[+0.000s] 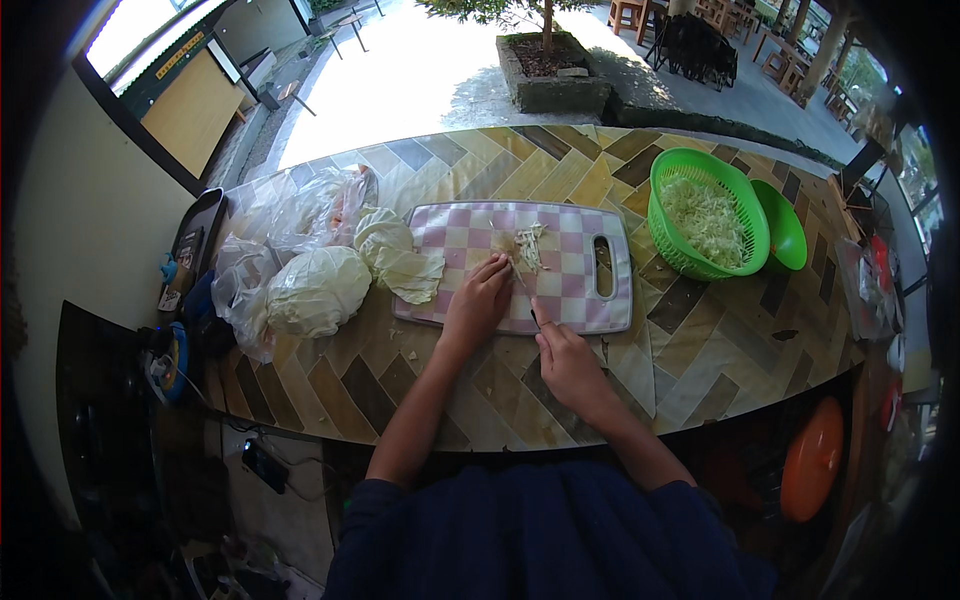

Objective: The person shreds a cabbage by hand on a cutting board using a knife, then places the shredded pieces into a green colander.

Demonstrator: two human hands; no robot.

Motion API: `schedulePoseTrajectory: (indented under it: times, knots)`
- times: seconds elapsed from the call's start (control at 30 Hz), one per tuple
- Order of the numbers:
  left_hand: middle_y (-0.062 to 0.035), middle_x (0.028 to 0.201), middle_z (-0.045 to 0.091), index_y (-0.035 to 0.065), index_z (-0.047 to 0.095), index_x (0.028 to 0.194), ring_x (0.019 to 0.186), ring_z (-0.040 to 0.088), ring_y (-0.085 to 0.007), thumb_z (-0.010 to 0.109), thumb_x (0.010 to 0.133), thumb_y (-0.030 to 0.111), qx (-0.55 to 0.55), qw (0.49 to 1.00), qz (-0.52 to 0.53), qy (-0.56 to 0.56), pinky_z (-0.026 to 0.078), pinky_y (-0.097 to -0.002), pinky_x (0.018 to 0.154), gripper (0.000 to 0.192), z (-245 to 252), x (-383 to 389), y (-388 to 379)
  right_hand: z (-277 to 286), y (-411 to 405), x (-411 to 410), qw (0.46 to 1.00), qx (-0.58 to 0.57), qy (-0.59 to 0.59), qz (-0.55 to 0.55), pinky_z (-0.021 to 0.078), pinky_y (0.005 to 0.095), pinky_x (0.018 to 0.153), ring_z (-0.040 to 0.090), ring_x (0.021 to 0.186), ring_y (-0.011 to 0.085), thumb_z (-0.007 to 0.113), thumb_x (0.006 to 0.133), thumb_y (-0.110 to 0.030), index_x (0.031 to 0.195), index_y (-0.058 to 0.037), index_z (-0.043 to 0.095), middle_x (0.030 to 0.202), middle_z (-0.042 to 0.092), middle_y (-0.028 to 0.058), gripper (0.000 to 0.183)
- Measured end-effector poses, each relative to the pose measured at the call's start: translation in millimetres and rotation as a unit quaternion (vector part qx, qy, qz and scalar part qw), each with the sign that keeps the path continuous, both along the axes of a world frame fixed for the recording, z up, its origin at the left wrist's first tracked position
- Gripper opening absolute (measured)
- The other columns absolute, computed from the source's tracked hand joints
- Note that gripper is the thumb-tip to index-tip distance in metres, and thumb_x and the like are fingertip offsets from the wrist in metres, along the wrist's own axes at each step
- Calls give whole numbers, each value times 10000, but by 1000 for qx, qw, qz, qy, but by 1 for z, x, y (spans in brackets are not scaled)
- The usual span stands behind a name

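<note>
My right hand [568, 365] grips a knife [523, 283] by its dark handle, with the index finger stretched along the top. The thin blade lies close beside the fingertips of my left hand [480, 297]. Those fingers press down on the cutting board [562, 321], which has a pink and white check pattern. What lies under them is mostly hidden, though a pale piece shows at their tips. Just right of the blade is a small heap of shredded cabbage [531, 246]. Loose cabbage leaves [406, 268] overlap the board's left edge.
A cabbage head [319, 291] sits at the left by clear plastic bags [311, 206]. On the right, a green basket [664, 241] holds shredded cabbage, with a green bowl [789, 231] beside it. A black tray [211, 206] stands at the table's left edge.
</note>
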State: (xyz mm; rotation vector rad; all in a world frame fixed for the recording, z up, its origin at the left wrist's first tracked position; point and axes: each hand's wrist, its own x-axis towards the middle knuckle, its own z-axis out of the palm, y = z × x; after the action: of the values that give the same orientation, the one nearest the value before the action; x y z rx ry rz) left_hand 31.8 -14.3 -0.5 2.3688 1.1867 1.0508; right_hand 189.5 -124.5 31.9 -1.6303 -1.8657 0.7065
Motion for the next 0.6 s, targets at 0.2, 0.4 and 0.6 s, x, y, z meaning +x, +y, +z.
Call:
schedulePoseTrajectory:
  times: [0.2, 0.4, 0.6]
  knots:
    - [-203, 1161, 607, -45, 626, 1051, 1167, 529, -339, 571, 863, 79, -6, 1000, -5, -11, 437, -406, 974, 232, -1, -1, 1, 10, -3, -10, 998, -34, -49, -5, 502, 486, 695, 608, 785, 435, 426, 941, -120, 1439, -105, 319, 914, 568, 264, 510]
    - [-203, 1164, 603, -40, 622, 1061, 1164, 529, -342, 574, 855, 72, -3, 1000, -7, -12, 436, -406, 975, 239, 0, 1, 0, 2, 9, -15, 998, -22, -52, -15, 507, 480, 700, 614, 786, 426, 432, 901, -65, 1442, -88, 307, 924, 571, 258, 556]
    - [-177, 1165, 600, -23, 624, 1061, 1155, 531, -330, 553, 848, 54, -21, 1000, -3, 4, 435, -404, 972, 237, 2, 0, 3, -6, 19, -11, 998, 6, -67, 6, 506, 472, 713, 612, 785, 415, 439, 871, -45, 1444, -92, 310, 899, 567, 249, 590]
